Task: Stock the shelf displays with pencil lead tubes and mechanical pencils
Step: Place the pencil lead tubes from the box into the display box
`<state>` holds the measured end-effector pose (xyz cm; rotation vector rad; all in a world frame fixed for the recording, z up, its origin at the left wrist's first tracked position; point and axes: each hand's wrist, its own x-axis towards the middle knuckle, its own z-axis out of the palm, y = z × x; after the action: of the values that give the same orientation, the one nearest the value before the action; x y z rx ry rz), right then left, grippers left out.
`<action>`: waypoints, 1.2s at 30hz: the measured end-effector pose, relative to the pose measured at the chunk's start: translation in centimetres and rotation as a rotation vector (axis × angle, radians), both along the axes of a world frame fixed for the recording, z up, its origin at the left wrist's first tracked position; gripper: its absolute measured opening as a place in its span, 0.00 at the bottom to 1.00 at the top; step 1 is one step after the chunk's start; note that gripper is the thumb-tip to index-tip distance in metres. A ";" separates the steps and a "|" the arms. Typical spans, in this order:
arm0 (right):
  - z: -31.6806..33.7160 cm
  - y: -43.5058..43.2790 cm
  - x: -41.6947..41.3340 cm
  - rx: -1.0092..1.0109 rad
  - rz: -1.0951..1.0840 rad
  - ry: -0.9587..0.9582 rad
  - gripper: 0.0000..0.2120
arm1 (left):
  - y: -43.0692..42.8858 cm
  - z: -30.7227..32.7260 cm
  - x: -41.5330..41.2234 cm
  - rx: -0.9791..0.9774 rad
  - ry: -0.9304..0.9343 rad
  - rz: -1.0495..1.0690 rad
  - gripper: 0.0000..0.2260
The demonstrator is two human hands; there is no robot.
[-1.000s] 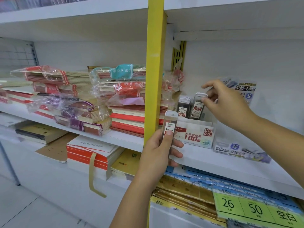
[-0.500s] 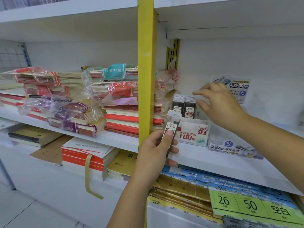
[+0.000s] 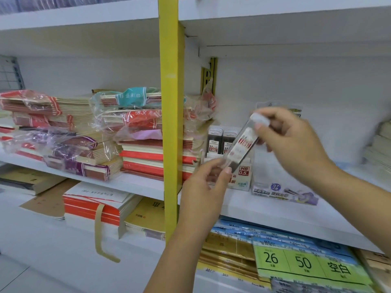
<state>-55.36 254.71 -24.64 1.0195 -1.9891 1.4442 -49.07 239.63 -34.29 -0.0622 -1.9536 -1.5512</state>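
A clear pencil lead tube (image 3: pixel 243 144) with a white cap and red-and-white label tilts in the air in front of the middle shelf. My right hand (image 3: pixel 296 144) pinches its capped top end. My left hand (image 3: pixel 206 187) holds its lower end between thumb and fingers. Just behind stands the white lead display box (image 3: pixel 243 176) marked HB 0.5, with two dark lead tubes (image 3: pixel 221 139) upright in it. To its right lies a mechanical pencil display box (image 3: pixel 283 191) with purple print. The motion blurs the tube.
A yellow shelf upright (image 3: pixel 169 123) rises just left of my hands. Wrapped notebook stacks (image 3: pixel 135 132) fill the shelf to the left. Blue and gold paper packs (image 3: pixel 243 242) and green price tags (image 3: pixel 304 263) lie below. More stacked books (image 3: pixel 378 149) sit far right.
My right hand left the display box and came down to the tube in my left hand, taking its capped end. The tube now tilts to the right, both hands on it.
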 end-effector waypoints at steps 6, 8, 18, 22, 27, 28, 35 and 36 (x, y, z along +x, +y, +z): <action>2.3 1.3 -3.5 0.179 -0.305 0.304 0.10 | 0.1 -0.8 -1.3 -0.576 0.160 0.270 0.19; 1.9 1.0 -4.3 0.321 -0.343 0.339 0.10 | 0.1 -1.4 -1.9 -0.639 0.135 0.246 0.22; 0.8 -0.4 -7.6 0.505 -0.329 0.146 0.07 | 0.2 -2.6 -2.8 -0.701 0.118 0.259 0.24; -0.1 -0.8 -9.0 0.534 -0.454 0.171 0.06 | 0.1 -2.8 -2.8 -0.695 0.120 0.238 0.24; -1.7 -0.8 -9.0 0.521 -0.493 0.143 0.12 | -0.1 -2.9 -2.6 -0.695 0.118 0.222 0.24; -1.7 -0.7 -8.7 0.503 -0.485 0.114 0.14 | -0.2 -2.9 -2.5 -0.701 0.121 0.217 0.24; -2.5 2.8 -0.5 0.135 -0.336 0.123 0.10 | 1.7 -4.0 0.7 -0.618 0.202 0.289 0.20; -3.2 3.6 1.6 0.087 -0.281 0.103 0.09 | 2.5 -4.4 1.6 -0.613 0.230 0.292 0.18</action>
<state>-53.74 258.31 -27.80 0.7931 -2.0398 1.1432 -47.50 242.11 -38.67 -0.1907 -2.0687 -0.6933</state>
